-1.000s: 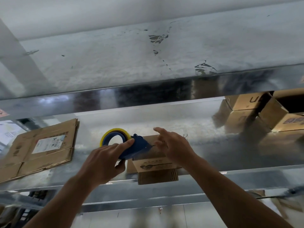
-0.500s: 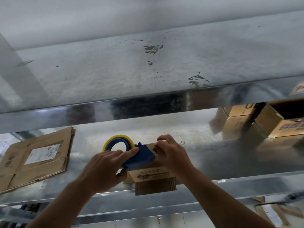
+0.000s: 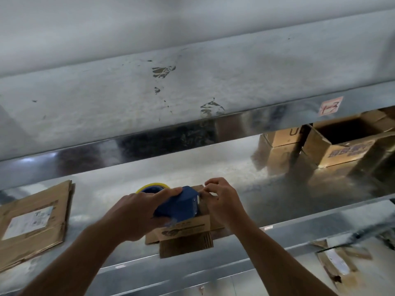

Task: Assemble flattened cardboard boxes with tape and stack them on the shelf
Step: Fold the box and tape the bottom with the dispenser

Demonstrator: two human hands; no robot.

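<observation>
Head view: well left of the small box (image 3: 186,231) on the shelf (image 3: 299,199) lies flattened cardboard (image 3: 32,221). Above the box top, my left hand (image 3: 132,214) grips the tape dispenser (image 3: 177,204). At the box's right, my right hand (image 3: 222,201) curls in a pinch at the dispenser's front; I cannot tell what it holds.

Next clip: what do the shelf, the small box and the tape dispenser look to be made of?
The shelf looks like sheet metal, probably galvanised steel: shiny, mottled grey, with blurred reflections. The small box is brown corrugated cardboard, matte; fluting shows along its front flap edge. The tape dispenser has a smooth blue body, likely plastic, though blur leaves that open.
</observation>
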